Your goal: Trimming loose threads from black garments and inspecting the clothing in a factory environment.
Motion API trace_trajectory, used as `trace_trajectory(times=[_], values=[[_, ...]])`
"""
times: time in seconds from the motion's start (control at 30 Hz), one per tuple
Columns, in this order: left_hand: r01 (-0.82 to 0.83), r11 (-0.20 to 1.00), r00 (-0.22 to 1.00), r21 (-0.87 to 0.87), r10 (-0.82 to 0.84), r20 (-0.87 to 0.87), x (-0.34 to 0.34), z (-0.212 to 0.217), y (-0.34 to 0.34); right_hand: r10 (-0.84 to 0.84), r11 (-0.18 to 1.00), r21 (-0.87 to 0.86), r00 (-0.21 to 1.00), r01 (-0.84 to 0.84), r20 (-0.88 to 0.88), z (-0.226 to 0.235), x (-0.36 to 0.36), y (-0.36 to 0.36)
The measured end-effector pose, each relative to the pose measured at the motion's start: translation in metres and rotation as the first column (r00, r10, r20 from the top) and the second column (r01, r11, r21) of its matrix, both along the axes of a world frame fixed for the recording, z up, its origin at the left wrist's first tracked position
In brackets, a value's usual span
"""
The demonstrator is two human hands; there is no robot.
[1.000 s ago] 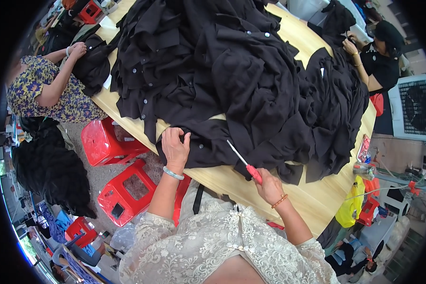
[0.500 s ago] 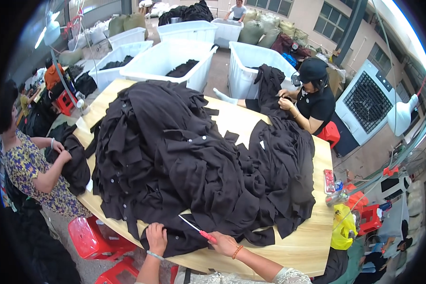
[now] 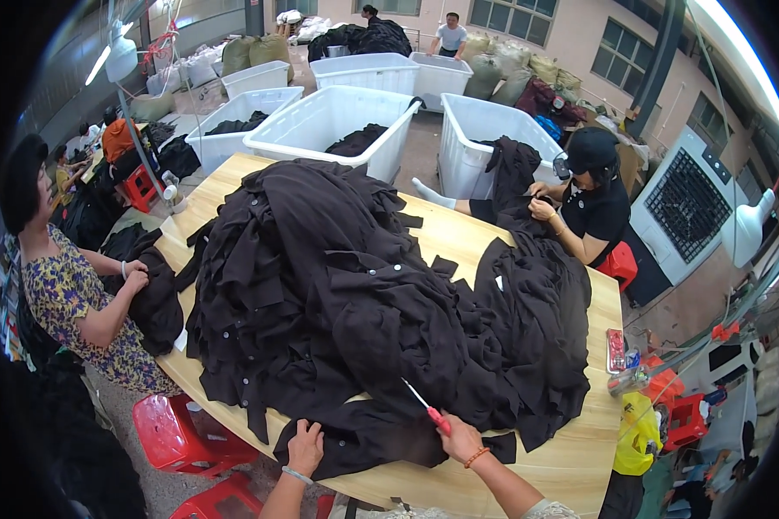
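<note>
Near the front edge of the table, a dark button-up garment lies spread below a big heap of similar dark garments. My left hand is closed on its left end, fingers curled over the cloth. In my right hand is a slim pointed tool with a red handle and a thin metal blade. Its tip points up and left over the heap; whether it is a pair of scissors I cannot make out. The right hand rests by the garment's right part.
A person in a flowered top handles dark cloth at the left. Another in a black cap works cloth at the far right. White bins stand beyond the wooden table. Red stools are at the left front; a yellow bag hangs right.
The view has shifted, so the scene sits slightly lower and farther right. My right hand has moved right with the tool, away from my left hand, which stays at the garment's left end.
</note>
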State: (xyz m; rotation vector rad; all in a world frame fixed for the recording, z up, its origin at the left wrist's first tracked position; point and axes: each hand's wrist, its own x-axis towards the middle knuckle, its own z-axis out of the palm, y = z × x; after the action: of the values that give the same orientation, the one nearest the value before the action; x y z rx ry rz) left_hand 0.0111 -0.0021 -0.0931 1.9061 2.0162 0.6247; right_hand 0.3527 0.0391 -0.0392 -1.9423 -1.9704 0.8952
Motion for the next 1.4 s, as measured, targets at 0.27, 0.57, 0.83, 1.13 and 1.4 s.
trace_trajectory(times=[0.27, 0.57, 0.83, 1.13, 1.4], values=[[0.13, 0.991, 0.989, -0.018, -0.131, -0.072, -0.017, 0.001, 0.01, 0.024, 0.992, 0.123, 0.999, -0.02, -0.026, -0.007, 0.013, 0.004], [-0.046, 0.976, 0.996, 0.215, 0.061, -0.06, -0.055, 0.051, 0.023, 0.022, 0.999, -0.043, 0.998, -0.02, 0.056, 0.025, 0.003, 0.021], [-0.219, 0.913, 0.976, 0.345, 0.207, 0.071, -0.094, 0.054, 0.008, 0.086, 0.995, -0.064, 0.992, -0.081, 0.088, 0.027, 0.0, 0.014], [-0.064, 0.752, -0.416, -0.656, 0.577, 0.702, 0.017, 0.026, -0.029, 0.202, 0.979, -0.033, 0.979, -0.202, 0.024, 0.045, -0.011, -0.001], [-0.018, 0.751, -0.637, -0.66, 0.5, 0.586, 0.054, 0.007, 0.006, 0.27, 0.96, -0.074, 0.962, -0.272, -0.037, 0.06, -0.036, -0.012]])
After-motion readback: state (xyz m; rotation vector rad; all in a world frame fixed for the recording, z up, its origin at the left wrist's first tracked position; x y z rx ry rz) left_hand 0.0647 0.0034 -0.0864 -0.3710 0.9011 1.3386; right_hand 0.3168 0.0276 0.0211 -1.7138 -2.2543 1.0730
